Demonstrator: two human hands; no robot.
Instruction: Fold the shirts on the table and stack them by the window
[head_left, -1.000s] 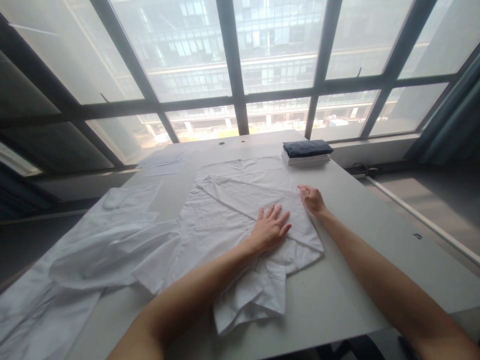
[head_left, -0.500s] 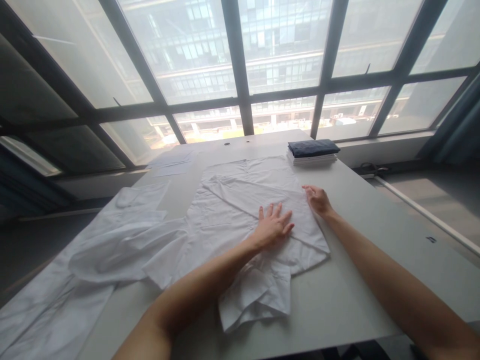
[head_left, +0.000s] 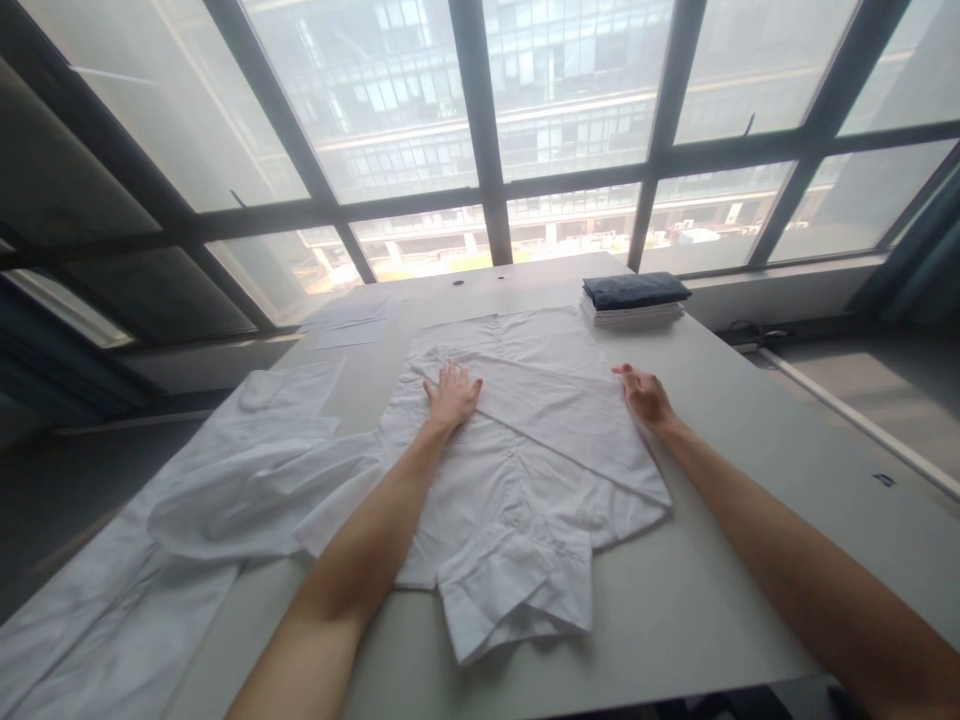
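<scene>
A white shirt (head_left: pixel 480 470) lies spread on the table, its collar (head_left: pixel 525 590) toward me. The right side is folded inward, with the sleeve laid slantwise across the body. My left hand (head_left: pixel 452 397) rests flat on the cloth at the left end of that folded sleeve, fingers spread. At the shirt's right folded edge, my right hand (head_left: pixel 645 395) is closed, thumb and forefinger pinching the cloth. The shirt's other sleeve (head_left: pixel 330 500) stretches out to the left, partly behind my left forearm.
More white garments (head_left: pixel 195 520) lie loosely along the table's left side. A folded dark garment (head_left: pixel 636 290) tops a stack of folded white cloth (head_left: pixel 637 315) at the back right. Pale sheets (head_left: pixel 349 325) lie at the back left. Large windows (head_left: pixel 570 100) stand beyond the white table (head_left: pixel 757 520).
My left hand has slid left and away from me across the shirt, from the lower right to the upper left. My right hand stays at the right edge.
</scene>
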